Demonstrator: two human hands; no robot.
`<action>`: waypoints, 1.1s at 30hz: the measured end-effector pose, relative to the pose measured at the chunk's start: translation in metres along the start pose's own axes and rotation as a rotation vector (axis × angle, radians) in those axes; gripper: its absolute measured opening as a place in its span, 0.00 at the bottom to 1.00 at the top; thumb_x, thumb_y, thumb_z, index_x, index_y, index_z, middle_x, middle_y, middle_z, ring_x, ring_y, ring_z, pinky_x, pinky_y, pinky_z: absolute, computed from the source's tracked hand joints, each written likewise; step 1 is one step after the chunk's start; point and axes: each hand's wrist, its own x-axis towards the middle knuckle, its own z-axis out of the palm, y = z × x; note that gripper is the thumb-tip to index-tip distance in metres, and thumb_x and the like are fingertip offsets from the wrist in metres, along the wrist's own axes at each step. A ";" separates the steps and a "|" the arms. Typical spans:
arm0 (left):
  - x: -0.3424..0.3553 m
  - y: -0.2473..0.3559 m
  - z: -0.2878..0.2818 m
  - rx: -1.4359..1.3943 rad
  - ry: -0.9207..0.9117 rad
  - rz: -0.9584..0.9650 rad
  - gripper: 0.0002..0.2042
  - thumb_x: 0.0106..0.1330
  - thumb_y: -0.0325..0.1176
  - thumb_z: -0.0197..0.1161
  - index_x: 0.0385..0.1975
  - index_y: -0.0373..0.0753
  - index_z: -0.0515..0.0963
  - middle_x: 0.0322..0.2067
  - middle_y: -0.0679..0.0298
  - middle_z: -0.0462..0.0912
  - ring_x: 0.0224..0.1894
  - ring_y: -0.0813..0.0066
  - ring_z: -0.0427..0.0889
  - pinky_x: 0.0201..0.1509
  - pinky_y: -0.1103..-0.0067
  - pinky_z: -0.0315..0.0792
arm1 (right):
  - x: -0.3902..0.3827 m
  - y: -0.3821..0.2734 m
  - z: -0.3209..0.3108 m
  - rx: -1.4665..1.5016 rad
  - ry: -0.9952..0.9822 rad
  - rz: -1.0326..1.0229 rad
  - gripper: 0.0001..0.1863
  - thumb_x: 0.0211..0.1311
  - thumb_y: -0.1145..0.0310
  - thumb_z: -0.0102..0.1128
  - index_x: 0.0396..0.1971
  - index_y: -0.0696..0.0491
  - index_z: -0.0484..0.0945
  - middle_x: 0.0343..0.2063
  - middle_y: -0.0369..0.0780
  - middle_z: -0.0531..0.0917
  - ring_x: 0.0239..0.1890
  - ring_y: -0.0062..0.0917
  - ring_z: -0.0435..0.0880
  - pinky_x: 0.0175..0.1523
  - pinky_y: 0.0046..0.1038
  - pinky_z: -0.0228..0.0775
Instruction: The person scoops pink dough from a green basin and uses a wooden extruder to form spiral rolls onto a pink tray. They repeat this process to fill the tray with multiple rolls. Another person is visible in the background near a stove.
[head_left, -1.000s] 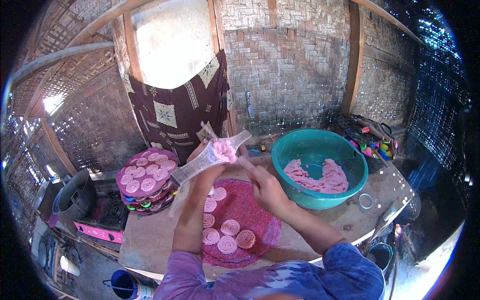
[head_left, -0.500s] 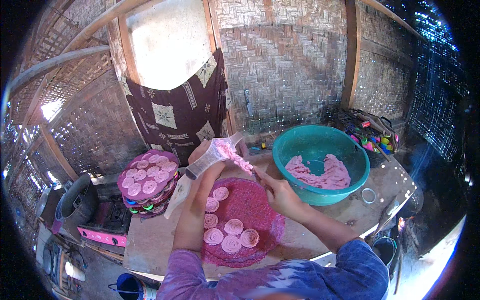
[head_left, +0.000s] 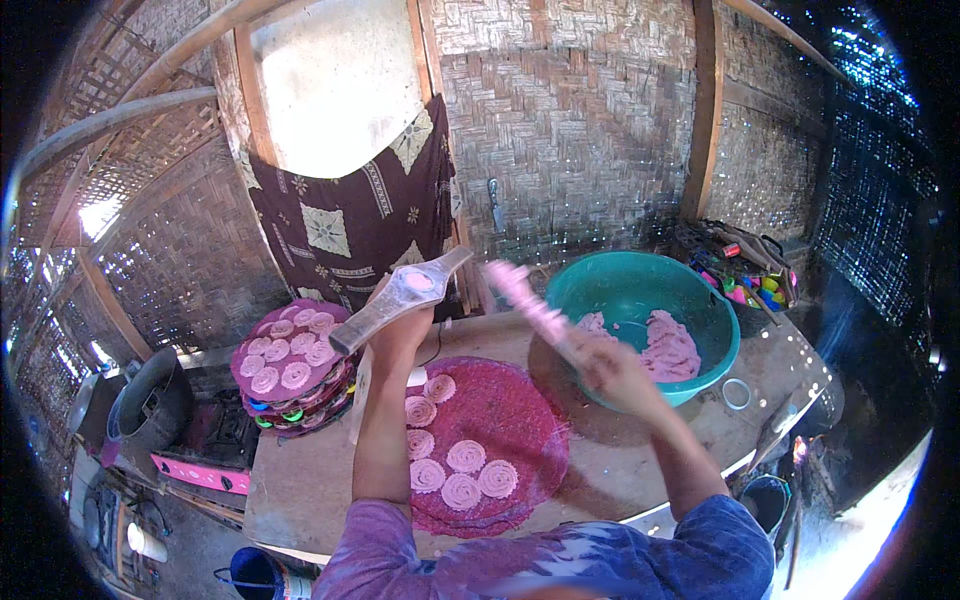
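Observation:
My left hand [head_left: 408, 328] grips a wooden dough press [head_left: 378, 318] raised above the table, its long handles tilted. Pale pink dough shows in the round opening at its middle. Blurred by motion, my right hand [head_left: 610, 372] is closed around a stick [head_left: 565, 347] whose far part is coated in pink dough [head_left: 520, 298]. That hand is in front of the near left rim of a green basin [head_left: 650, 262], which holds more pink dough [head_left: 670, 345]. Below my hands, a round pink mat [head_left: 520, 420] carries several piped dough rosettes [head_left: 461, 491] on its left side.
A stack of round trays [head_left: 300, 395], topped with more rosettes, stands at the table's left. Beyond it are a pink-fronted stove [head_left: 205, 472] and a dark pot [head_left: 155, 400]. A white ring [head_left: 736, 393] lies right of the basin. Cluttered odds and ends [head_left: 765, 285] fill the back right corner.
My right hand has drawn the dough-coated stick away from the press, right toward the basin. The press has tilted, and the dough heaped at its opening now lies inside it.

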 end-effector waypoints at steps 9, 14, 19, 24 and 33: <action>-0.010 -0.026 -0.036 -1.482 -0.086 -0.438 0.12 0.54 0.24 0.60 0.39 0.38 0.74 0.32 0.66 0.75 0.31 0.76 0.75 0.28 0.80 0.70 | 0.015 0.033 -0.053 -1.150 -0.369 0.412 0.19 0.64 0.60 0.54 0.52 0.52 0.78 0.49 0.48 0.81 0.53 0.37 0.80 0.55 0.36 0.72; -0.015 0.021 -0.008 -2.383 -0.307 -0.311 0.08 0.58 0.33 0.57 0.24 0.42 0.65 0.24 0.69 0.66 0.28 0.77 0.69 0.32 0.77 0.66 | -0.002 -0.027 0.076 1.450 -0.439 0.704 0.50 0.62 0.28 0.38 0.66 0.60 0.57 0.45 0.49 0.81 0.40 0.33 0.83 0.48 0.35 0.76; -0.051 0.005 0.008 -1.685 -0.130 -0.585 0.06 0.58 0.33 0.60 0.28 0.38 0.73 0.34 0.62 0.77 0.47 0.64 0.77 0.52 0.71 0.71 | -0.023 -0.019 0.085 1.896 -0.717 0.535 0.53 0.59 0.25 0.35 0.64 0.63 0.57 0.29 0.48 0.81 0.08 0.18 0.68 0.09 0.20 0.60; -0.133 -0.080 0.015 0.077 -0.255 0.018 0.11 0.60 0.36 0.66 0.39 0.39 0.78 0.40 0.60 0.81 0.45 0.68 0.79 0.52 0.71 0.73 | -0.021 -0.033 0.035 1.133 -0.240 0.262 0.44 0.64 0.32 0.37 0.60 0.61 0.61 0.26 0.42 0.79 0.15 0.18 0.75 0.17 0.20 0.69; -0.139 0.021 -0.081 -0.688 -0.815 -0.116 0.25 0.47 0.34 0.76 0.47 0.38 0.77 0.42 0.61 0.84 0.46 0.70 0.80 0.52 0.74 0.73 | -0.003 -0.075 0.018 0.060 -0.297 -0.380 0.37 0.58 0.54 0.59 0.61 0.60 0.57 0.44 0.56 0.76 0.45 0.49 0.80 0.49 0.42 0.72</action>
